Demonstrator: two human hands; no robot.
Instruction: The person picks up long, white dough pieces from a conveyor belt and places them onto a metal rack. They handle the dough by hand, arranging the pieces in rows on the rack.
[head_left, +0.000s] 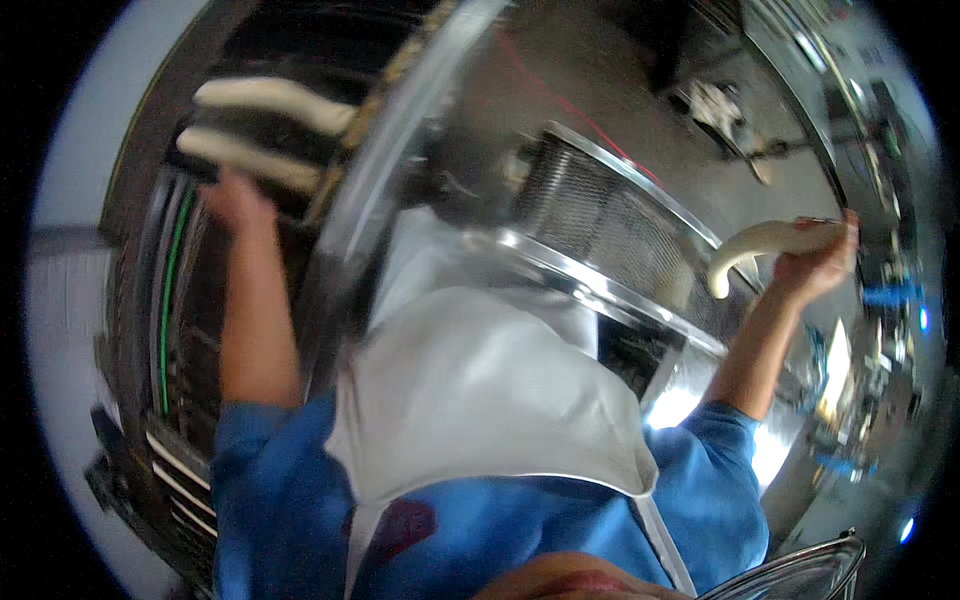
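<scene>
My right hand (822, 268) is raised at the right, its fingers wrapped round a long, pale dough strip (765, 242). The strip's free end droops down to the left of the hand. On the far left, my left hand (240, 203) is at the near edge of two more pale lengths of dough, an upper strip (275, 100) and a lower strip (245, 155), which lie side by side on a dark surface (300, 60). Motion smears the left fingers, and I cannot tell whether they touch the lower strip.
A perforated metal tray (610, 215) with a shiny rim lies ahead of me. A metal rail (400, 130) runs between it and the dark surface. Beside my left forearm is a rack with a green strip (175, 300). A pale crumpled item (714, 105) lies beyond.
</scene>
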